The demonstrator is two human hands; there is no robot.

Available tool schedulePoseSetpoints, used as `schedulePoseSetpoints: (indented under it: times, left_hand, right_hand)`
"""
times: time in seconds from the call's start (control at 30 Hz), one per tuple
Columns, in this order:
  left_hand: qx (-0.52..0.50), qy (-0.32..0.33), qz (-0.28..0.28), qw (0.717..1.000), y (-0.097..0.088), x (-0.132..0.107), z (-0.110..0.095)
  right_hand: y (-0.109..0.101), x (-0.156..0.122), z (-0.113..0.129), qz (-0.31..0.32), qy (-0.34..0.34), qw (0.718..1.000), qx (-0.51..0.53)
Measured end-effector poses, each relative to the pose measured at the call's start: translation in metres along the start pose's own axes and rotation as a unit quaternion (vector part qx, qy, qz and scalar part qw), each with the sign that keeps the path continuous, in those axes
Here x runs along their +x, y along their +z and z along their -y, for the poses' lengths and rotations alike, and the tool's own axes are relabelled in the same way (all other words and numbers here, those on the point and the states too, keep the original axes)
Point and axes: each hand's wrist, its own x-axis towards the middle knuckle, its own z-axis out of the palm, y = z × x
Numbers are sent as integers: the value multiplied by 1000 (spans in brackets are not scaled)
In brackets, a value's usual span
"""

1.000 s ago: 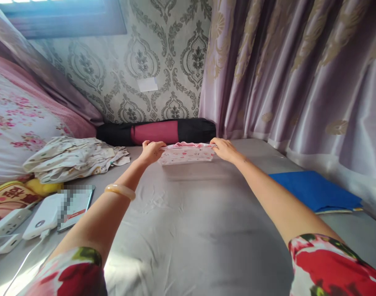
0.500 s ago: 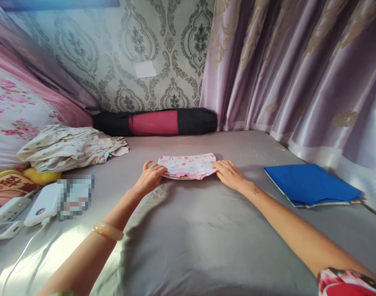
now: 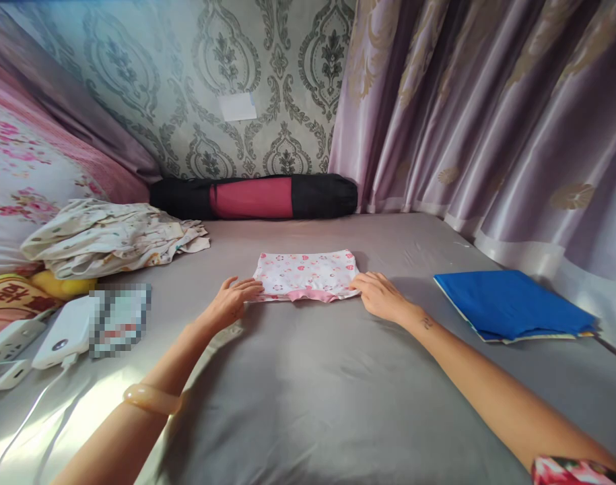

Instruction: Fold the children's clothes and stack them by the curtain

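A small folded garment (image 3: 308,273), white with pink and red prints and a pink trim on its near edge, lies on the grey bed sheet (image 3: 308,391). At its near left corner, the fingers of my left hand (image 3: 231,300) are closed on the fabric, thumb hidden. My right hand (image 3: 383,294) pinches the near right corner. A pale bangle (image 3: 151,399) circles my left forearm.
To the right lies a folded blue cloth (image 3: 514,305). A black and red roll bag (image 3: 252,197) rests against the wall. On the left are a crumpled patterned cloth (image 3: 110,236), a white power bank (image 3: 65,333) with a cable, and a power strip (image 3: 17,337).
The garment's near edge has come down and spread wider, with its pink trim showing more. My left hand has shifted left; my right hand stays at the right corner.
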Motion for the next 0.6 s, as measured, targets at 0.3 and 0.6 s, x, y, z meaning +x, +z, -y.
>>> schedulePoseSetpoints:
  times: [0.3, 0.6]
  left_hand:
    - [-44, -89, -84, 991, -5, 70, -45]
    - [-24, -138, -21, 990, 22, 141, -93]
  right_hand:
    - [-1, 69, 30, -7, 51, 999, -4]
    - [33, 123, 53, 47, 61, 997, 4]
